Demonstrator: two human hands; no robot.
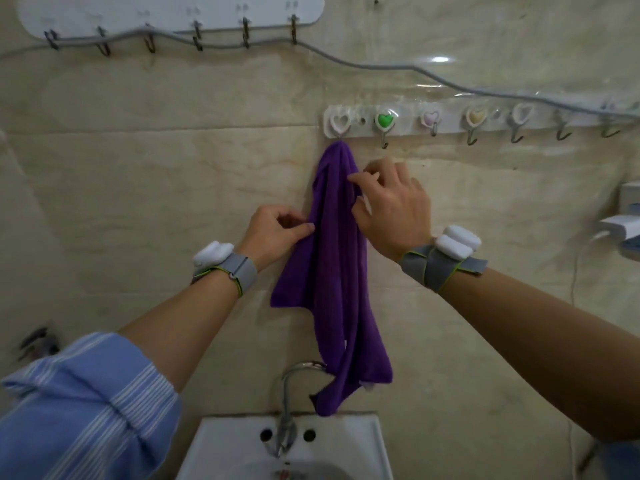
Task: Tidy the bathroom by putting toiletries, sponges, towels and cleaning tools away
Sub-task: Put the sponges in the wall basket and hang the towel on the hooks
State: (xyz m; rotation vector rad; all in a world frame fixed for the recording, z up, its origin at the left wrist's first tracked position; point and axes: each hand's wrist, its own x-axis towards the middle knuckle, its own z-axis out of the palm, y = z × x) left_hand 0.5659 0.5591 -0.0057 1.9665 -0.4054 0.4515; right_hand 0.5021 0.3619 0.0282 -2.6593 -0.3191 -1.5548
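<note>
Together, left hand [273, 234], right hand [394, 206] on purple towel [333, 282]

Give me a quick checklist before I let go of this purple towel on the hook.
1. Purple towel hangs from the leftmost hook: ok.
2. Left hand pinches its left edge: ok.
3. Right hand pinches its right fold: ok.
4. Towel spread flat: not ok, bunched.
5. Lower end clear of the faucet: not ok, it overlaps the spout.
6. Hook's hold on the fabric: cannot tell.
</note>
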